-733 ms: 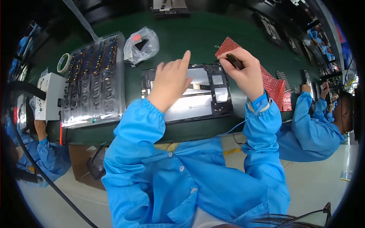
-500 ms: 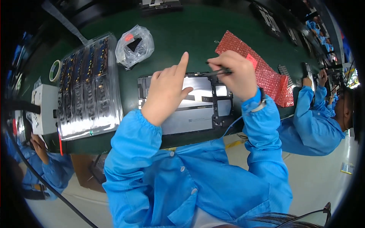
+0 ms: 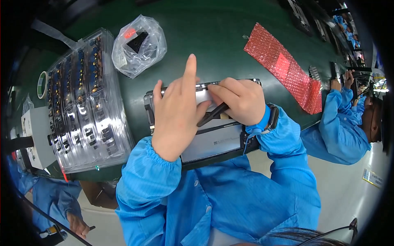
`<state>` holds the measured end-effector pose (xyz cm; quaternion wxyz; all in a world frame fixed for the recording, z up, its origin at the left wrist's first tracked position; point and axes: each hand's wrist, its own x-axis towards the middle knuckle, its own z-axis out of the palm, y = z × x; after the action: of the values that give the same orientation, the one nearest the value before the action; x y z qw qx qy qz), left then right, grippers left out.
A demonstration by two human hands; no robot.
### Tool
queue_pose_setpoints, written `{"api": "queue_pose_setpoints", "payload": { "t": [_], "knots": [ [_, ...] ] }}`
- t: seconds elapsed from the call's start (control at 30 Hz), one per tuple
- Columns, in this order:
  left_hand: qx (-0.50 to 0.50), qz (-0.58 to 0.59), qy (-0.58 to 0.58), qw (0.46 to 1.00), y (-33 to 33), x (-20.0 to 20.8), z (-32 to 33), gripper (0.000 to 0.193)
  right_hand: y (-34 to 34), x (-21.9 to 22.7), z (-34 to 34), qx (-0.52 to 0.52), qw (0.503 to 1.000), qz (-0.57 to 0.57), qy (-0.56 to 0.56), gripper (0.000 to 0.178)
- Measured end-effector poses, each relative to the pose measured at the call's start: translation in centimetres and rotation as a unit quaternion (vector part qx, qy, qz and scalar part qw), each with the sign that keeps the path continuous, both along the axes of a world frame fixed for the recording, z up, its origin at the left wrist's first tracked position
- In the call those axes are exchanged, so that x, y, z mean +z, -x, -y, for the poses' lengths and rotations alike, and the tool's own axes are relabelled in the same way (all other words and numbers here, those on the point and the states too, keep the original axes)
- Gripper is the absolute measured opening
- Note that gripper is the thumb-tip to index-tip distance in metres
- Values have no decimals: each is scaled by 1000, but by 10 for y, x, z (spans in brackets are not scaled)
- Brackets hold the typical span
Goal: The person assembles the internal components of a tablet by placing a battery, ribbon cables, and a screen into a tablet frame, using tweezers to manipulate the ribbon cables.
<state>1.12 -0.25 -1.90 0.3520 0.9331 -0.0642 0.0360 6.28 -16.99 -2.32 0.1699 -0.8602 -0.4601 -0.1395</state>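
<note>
Right hand [image 3: 240,100], tool [image 3: 212,115] now lower

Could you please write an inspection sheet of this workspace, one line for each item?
Surface: dark green table.
Job's things: flat open device under both hands; dark slim tool.
Clutter: clear tray of parts, plastic bag, red bubble wrap, tape roll.
Grippers: left hand rests on device, forefinger raised; right hand grips tool.
Cables: nothing seen.
Surroundings: co-worker in blue coat at right.
</note>
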Motion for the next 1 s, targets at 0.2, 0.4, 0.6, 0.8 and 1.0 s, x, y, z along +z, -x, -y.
{"api": "queue_pose_setpoints", "payload": {
  "t": [0.2, 0.4, 0.6, 0.8, 1.0],
  "knots": [
    [-21, 46, -2, 999, -1, 0, 1, 78, 1, 0, -2, -12, 1000, -17, 0, 21],
    [-56, 81, -136, 986, 4, 2, 9, 66, -4, 18, 18, 3, 992, -128, -21, 21],
    [-54, 163, -304, 937, 13, 1, 22, 50, -24, 34, 112, -97, 967, -215, -95, 28],
    [-55, 187, -364, 911, 13, -2, 28, 46, -7, 15, 107, -59, 966, -245, -53, 35],
    [-80, 121, -268, 952, 5, 15, 18, 50, 3, 8, 91, -105, 958, -232, -134, 17]
  ]
}}
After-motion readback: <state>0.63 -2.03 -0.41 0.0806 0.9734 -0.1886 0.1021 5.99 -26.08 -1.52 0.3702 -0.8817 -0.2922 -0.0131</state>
